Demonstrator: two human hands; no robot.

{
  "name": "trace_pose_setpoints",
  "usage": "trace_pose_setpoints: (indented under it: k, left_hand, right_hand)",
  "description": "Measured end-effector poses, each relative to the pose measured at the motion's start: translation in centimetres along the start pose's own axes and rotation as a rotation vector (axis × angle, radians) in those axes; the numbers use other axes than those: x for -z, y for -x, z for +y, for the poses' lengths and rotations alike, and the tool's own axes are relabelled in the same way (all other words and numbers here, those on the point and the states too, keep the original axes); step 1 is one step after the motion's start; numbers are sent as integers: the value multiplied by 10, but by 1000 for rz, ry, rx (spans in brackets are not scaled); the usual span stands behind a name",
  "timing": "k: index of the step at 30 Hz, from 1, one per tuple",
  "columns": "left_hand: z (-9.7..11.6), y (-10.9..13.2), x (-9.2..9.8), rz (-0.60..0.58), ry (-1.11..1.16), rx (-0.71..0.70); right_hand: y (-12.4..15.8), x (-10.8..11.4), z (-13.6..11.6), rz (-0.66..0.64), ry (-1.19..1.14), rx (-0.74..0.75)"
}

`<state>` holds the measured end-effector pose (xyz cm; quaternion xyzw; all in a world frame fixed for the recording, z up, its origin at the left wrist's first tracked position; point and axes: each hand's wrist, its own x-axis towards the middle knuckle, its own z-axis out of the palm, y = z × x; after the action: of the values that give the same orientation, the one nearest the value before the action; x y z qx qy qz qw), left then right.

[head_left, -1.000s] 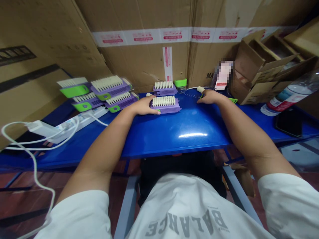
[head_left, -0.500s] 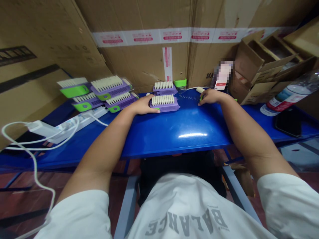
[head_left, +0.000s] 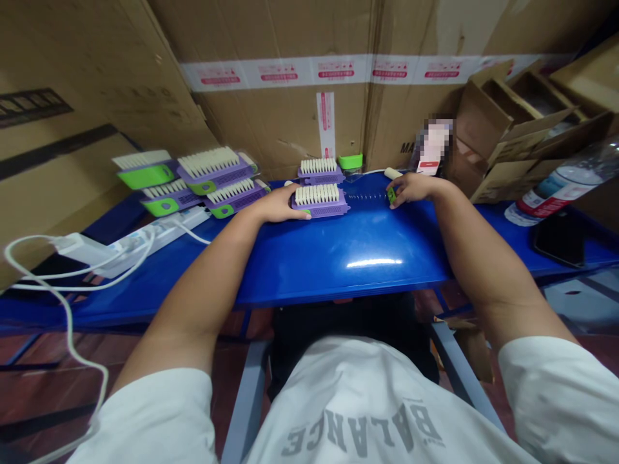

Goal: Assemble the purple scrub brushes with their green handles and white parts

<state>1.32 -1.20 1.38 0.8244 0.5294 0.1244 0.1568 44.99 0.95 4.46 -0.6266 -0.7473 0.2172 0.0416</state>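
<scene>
My left hand point(head_left: 279, 204) is closed around the left end of a purple brush point(head_left: 323, 209) with pale bristles, lying bristles up on the blue table. Its thumb lies along the brush's near side by a green end. My right hand point(head_left: 413, 188) pinches a small green piece point(head_left: 391, 196) to the right. Between that piece and the brush runs a thin coiled strand point(head_left: 366, 196), drawn out nearly straight; whether it joins either one I cannot tell. A similar purple brush point(head_left: 319, 178) lies just behind, beside a green cap-like part point(head_left: 351, 161).
Several purple and green brushes point(head_left: 207, 169) are stacked at left, behind a white power strip point(head_left: 140, 248) with cables. A pale cylinder point(head_left: 393, 173) lies beyond my right hand. Cardboard boxes point(head_left: 507, 122), a water bottle point(head_left: 556, 190) and a black phone point(head_left: 560, 238) occupy the right side.
My right hand has shifted slightly right and toward me, and more of the green piece shows. The coiled strand now lies straighter and a little nearer. My left hand has not moved.
</scene>
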Motion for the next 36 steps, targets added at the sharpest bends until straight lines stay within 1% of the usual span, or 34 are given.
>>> trace_pose_setpoints:
  k: [9, 17, 29, 36]
  left_hand:
    - [-3, 0, -1, -4, 1, -18]
    - [-6, 0, -1, -10, 41, -36]
    - [-6, 0, -2, -18, 59, -36]
    - [-6, -1, -1, -24, 74, -41]
  right_hand:
    - [1, 1, -1, -21, 50, 66]
    - [5, 3, -11, -47, 70, 74]
    - [8, 0, -18, -65, 42, 84]
    - [6, -1, -17, -58, 47, 101]
